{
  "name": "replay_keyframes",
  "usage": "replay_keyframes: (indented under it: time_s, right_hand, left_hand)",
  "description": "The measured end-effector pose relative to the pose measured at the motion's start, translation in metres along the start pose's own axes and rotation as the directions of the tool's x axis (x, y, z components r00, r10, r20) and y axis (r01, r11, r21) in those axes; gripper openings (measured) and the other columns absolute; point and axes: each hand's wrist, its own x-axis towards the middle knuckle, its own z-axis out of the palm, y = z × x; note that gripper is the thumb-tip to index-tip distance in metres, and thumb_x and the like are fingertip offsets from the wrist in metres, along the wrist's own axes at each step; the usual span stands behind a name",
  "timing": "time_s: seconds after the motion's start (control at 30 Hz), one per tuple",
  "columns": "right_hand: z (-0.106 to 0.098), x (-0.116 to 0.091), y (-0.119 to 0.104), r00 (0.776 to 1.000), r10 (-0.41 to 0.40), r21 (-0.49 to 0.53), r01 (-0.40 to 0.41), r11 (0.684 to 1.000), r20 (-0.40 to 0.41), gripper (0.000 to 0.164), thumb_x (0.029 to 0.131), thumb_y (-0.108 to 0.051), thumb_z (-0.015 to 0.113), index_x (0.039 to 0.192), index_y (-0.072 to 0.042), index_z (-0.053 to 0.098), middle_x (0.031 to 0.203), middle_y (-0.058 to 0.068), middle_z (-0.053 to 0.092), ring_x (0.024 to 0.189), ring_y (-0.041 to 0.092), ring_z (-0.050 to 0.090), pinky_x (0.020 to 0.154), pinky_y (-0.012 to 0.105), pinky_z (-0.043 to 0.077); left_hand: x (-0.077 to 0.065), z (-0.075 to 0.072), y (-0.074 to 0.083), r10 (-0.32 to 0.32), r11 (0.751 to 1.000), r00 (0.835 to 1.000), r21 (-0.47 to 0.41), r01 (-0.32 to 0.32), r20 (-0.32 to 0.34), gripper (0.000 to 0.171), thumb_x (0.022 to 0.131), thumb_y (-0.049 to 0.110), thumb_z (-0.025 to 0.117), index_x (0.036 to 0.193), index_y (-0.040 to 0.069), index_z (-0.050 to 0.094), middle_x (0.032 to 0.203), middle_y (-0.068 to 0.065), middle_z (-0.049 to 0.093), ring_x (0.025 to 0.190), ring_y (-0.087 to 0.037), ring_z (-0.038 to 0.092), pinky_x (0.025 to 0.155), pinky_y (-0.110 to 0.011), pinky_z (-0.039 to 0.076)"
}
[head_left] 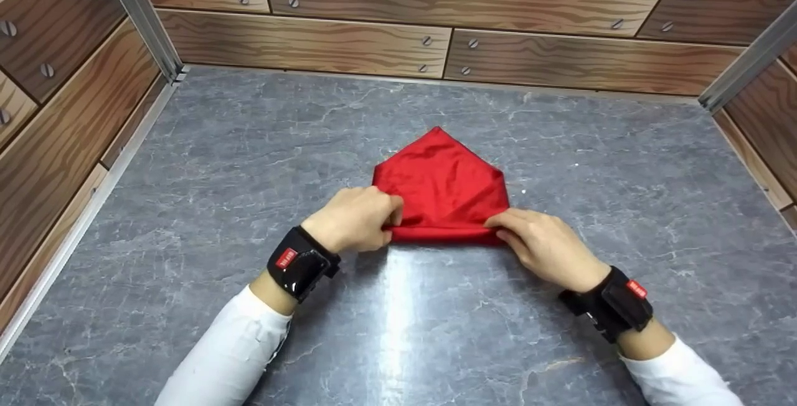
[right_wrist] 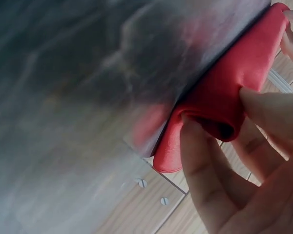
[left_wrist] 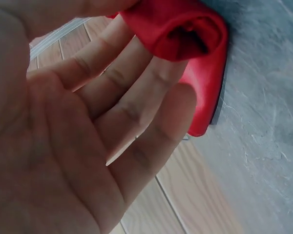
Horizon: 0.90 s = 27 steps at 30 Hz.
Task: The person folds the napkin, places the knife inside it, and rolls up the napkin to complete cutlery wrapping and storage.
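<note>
A red cloth (head_left: 439,175) lies folded on the grey marbled tabletop, its far end coming to a point. Along the near edge it is rolled into a narrow tube; the roll's open end (left_wrist: 193,41) shows in the left wrist view. My left hand (head_left: 358,219) pinches the left end of this roll between thumb and fingers. At the right end, my right hand (head_left: 545,244) grips the roll, its thumb and fingers around the cloth (right_wrist: 219,105) in the right wrist view. Both hands wear black wrist straps.
Wood-patterned panels (head_left: 348,42) with printed screws wall in the back and sides of the tabletop (head_left: 249,144). Metal posts (head_left: 146,20) stand at the corners. A bright light streak reflects on the surface between the forearms.
</note>
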Motion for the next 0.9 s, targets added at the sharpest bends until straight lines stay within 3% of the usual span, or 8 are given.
replay_keyframes:
  time_s: [0.23, 0.4, 0.57, 0.63, 0.73, 0.83, 0.9]
  right_hand:
    - [-0.001, 0.0, 0.003, 0.999, 0.042, 0.077, -0.042, 0.996, 0.001, 0.019, 0.106, 0.004, 0.079, 0.12, -0.007, 0.084, 0.113, 0.005, 0.085, 0.099, 0.025, 0.081, 0.09, 0.049, 0.069]
    - [-0.002, 0.001, 0.003, 0.996, 0.091, 0.034, -0.09, 0.995, -0.019, 0.016, 0.104, 0.002, 0.083, 0.118, -0.006, 0.083, 0.111, 0.006, 0.081, 0.092, 0.022, 0.075, 0.084, 0.049, 0.066]
    - [-0.003, 0.001, 0.001, 0.993, 0.12, -0.017, -0.12, 0.993, 0.007, 0.021, 0.104, 0.003, 0.083, 0.123, -0.005, 0.084, 0.114, 0.01, 0.08, 0.092, 0.025, 0.076, 0.082, 0.054, 0.066]
    - [-0.003, 0.0, 0.0, 0.992, 0.127, -0.041, -0.126, 0.991, 0.005, 0.022, 0.104, 0.003, 0.083, 0.123, -0.006, 0.085, 0.115, 0.011, 0.08, 0.092, 0.026, 0.076, 0.079, 0.054, 0.066]
    - [-0.003, 0.0, -0.001, 0.993, 0.115, -0.082, -0.116, 0.99, -0.02, 0.024, 0.101, 0.005, 0.084, 0.122, -0.007, 0.086, 0.117, 0.012, 0.08, 0.096, 0.031, 0.078, 0.078, 0.055, 0.068]
    - [-0.001, 0.0, -0.001, 0.997, 0.064, -0.115, -0.069, 0.991, -0.052, 0.029, 0.097, 0.01, 0.084, 0.12, -0.008, 0.086, 0.118, 0.012, 0.081, 0.102, 0.034, 0.08, 0.079, 0.056, 0.069]
    - [0.0, 0.0, -0.001, 0.998, 0.01, -0.13, -0.018, 0.991, -0.06, 0.033, 0.094, 0.014, 0.083, 0.119, -0.008, 0.087, 0.119, 0.011, 0.082, 0.105, 0.035, 0.08, 0.082, 0.054, 0.07]
  left_hand:
    - [-0.002, -0.002, -0.001, 0.014, 1.0, 1.0, -0.021, -0.014, 0.026, 0.019, 0.1, 0.0, 0.076, 0.116, 0.01, 0.081, 0.104, -0.011, 0.08, 0.097, -0.032, 0.076, 0.096, -0.056, 0.068]
    - [-0.002, -0.002, 0.0, -0.006, 1.0, 0.999, -0.022, 0.006, 0.04, 0.02, 0.105, 0.001, 0.074, 0.123, 0.008, 0.079, 0.122, -0.014, 0.08, 0.116, -0.039, 0.078, 0.107, -0.059, 0.066]
    - [0.002, 0.001, -0.002, -0.047, 0.998, 0.998, -0.03, 0.048, 0.047, 0.019, 0.107, -0.001, 0.072, 0.124, 0.006, 0.079, 0.122, -0.015, 0.081, 0.12, -0.038, 0.078, 0.107, -0.058, 0.067]
    - [0.007, 0.008, -0.009, -0.047, 0.999, 0.998, -0.025, 0.048, 0.034, 0.019, 0.107, 0.0, 0.073, 0.124, 0.007, 0.08, 0.121, -0.014, 0.083, 0.121, -0.037, 0.079, 0.105, -0.06, 0.068]
    - [0.025, 0.033, -0.033, -0.013, 1.0, 0.999, -0.001, 0.013, -0.03, 0.017, 0.104, 0.005, 0.078, 0.119, 0.013, 0.081, 0.117, -0.007, 0.082, 0.115, -0.033, 0.08, 0.094, -0.059, 0.07]
    - [0.042, 0.058, -0.056, 0.045, 0.998, 0.994, 0.039, -0.041, -0.102, 0.02, 0.1, 0.005, 0.079, 0.114, 0.02, 0.081, 0.113, -0.001, 0.075, 0.102, -0.027, 0.078, 0.081, -0.054, 0.069]
    - [0.047, 0.064, -0.061, 0.072, 0.997, 0.99, 0.05, -0.066, -0.12, 0.024, 0.099, 0.002, 0.077, 0.113, 0.022, 0.081, 0.112, -0.001, 0.071, 0.097, -0.027, 0.076, 0.076, -0.052, 0.068]
